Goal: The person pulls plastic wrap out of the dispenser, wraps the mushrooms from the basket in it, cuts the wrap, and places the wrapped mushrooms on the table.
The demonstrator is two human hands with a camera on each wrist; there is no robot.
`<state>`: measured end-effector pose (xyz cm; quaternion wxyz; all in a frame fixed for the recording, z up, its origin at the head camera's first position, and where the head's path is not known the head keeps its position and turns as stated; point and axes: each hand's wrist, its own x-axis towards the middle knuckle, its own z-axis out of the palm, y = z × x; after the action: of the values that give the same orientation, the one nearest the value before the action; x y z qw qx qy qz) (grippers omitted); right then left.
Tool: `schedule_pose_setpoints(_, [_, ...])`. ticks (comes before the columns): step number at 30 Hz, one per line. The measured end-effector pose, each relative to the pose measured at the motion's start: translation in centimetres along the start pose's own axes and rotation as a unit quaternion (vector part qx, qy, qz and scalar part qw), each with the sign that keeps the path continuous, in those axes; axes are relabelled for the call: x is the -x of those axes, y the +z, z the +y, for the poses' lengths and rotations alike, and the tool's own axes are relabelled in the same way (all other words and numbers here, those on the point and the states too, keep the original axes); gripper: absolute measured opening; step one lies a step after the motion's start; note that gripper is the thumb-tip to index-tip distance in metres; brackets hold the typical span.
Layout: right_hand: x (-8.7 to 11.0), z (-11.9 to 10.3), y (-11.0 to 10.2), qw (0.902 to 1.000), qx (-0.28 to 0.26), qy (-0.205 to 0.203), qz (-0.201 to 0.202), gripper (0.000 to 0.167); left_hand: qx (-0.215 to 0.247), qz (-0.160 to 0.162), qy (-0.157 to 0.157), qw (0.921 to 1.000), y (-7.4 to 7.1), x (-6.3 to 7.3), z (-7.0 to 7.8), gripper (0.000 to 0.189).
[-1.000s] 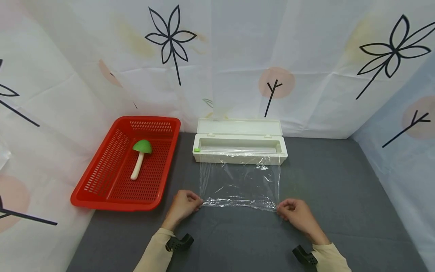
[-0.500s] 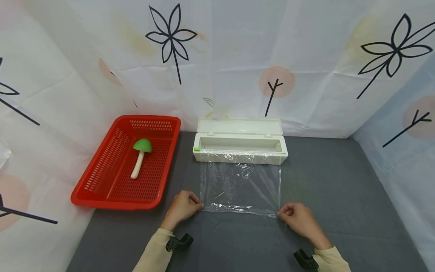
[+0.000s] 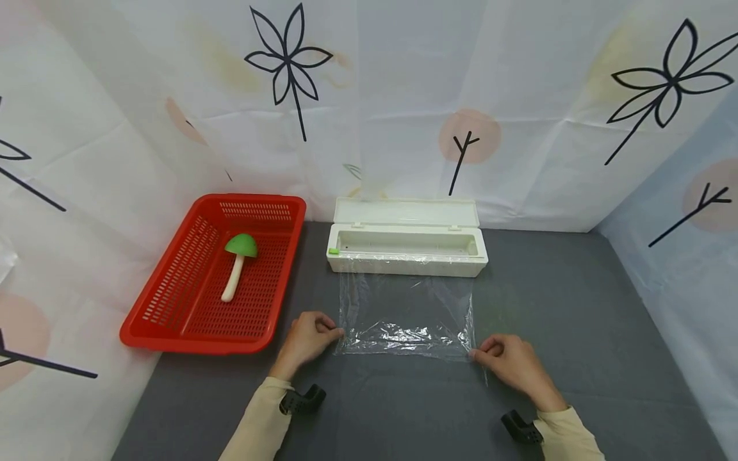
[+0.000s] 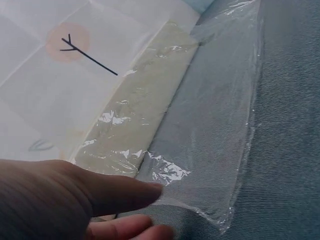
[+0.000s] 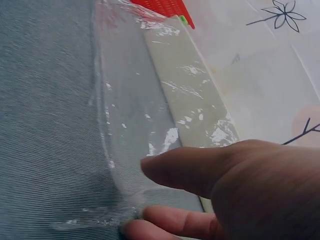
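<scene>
Film: the clear film [image 3: 403, 307] stretched toward you from the front wall of the white box [image 3: 403, 266], over the dark table [image 3: 392, 410], its near edge between your 2 hands.
Left hand: thumb and fingers of your left hand [image 3: 307, 340] stood parted, gripping nothing, just beside the film's left edge.
Right hand: your right hand [image 3: 510, 363] also showed a gap between thumb and fingers, with no pinch visible, at the film's near right corner.
Wisp: 1 thin loose strip of film [image 5: 75, 224] trailed by your right fingertips; contact was hard to judge.
Handling: you likely had something very light, limp and slick there, prone to clinging, folding on itself and tearing if pulled unevenly.
Where to hold: the 2 near corners looked best, pinched lightly and drawn level.
Box lid: the lid [image 3: 406, 212] stood raised behind the trough, with 1 green tab [image 3: 334, 251] at the left end.
Basket: to your left, the red basket [image 3: 210, 346] held 1 green-capped mushroom [image 3: 234, 274].
Hard to see: glare and transparency blurred the film's outline; your thumbs covered part of it in the wrist views, and whether its near edge touched the table could not be told.
</scene>
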<state>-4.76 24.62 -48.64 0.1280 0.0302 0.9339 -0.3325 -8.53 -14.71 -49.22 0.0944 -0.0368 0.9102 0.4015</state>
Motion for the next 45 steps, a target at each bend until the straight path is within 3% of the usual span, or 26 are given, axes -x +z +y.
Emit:
schedule_pose_setpoints(5, [-1.7, 0.1, -0.4, 0.9983, -0.025, -0.030, 0.043, 0.029, 0.063, 0.060, 0.027, 0.9958, 0.3, -1.8, -0.2, 0.020])
schedule_pose_setpoints(10, [-4.2, 0.2, -0.7, 0.9892, -0.135, -0.009, 0.056, 0.040, 0.168, 0.087, 0.041, 0.9810, 0.8, -3.6, -0.2, 0.028])
schedule_pose_setpoints(13, [-5.8, 0.3, -0.8, 0.9756, -0.213, 0.012, 0.050, 0.047, 0.214, 0.091, 0.033, 0.9720, 1.1, -4.5, -0.1, 0.031])
schedule_pose_setpoints(18, [-7.7, 0.3, -0.8, 0.9519, -0.302, 0.010, 0.048, 0.050, 0.275, 0.072, 0.020, 0.9586, 1.5, -5.8, 0.0, 0.031])
schedule_pose_setpoints(21, [-8.3, 0.2, -0.8, 0.9443, -0.325, 0.008, 0.048, 0.046, 0.302, 0.056, 0.016, 0.9516, 1.7, -6.4, 0.1, 0.027])
schedule_pose_setpoints(24, [-8.5, 0.0, -0.7, 0.9452, -0.322, 0.011, 0.053, 0.038, 0.316, 0.052, 0.013, 0.9472, 1.9, -6.6, 0.2, 0.020])
schedule_pose_setpoints(27, [-8.6, -0.1, -0.6, 0.9498, -0.306, 0.015, 0.062, 0.030, 0.317, 0.055, 0.009, 0.9467, 2.0, -6.6, 0.3, 0.014])
schedule_pose_setpoints(36, [-8.1, -0.2, -0.5, 0.9690, -0.228, 0.044, 0.084, 0.023, 0.261, 0.065, -0.016, 0.9631, 1.9, -6.2, 0.3, 0.011])
schedule_pose_setpoints(45, [-7.5, -0.4, -0.2, 0.9774, -0.189, 0.039, 0.087, 0.021, 0.216, 0.069, -0.018, 0.9739, 1.9, -5.8, 0.1, 0.013])
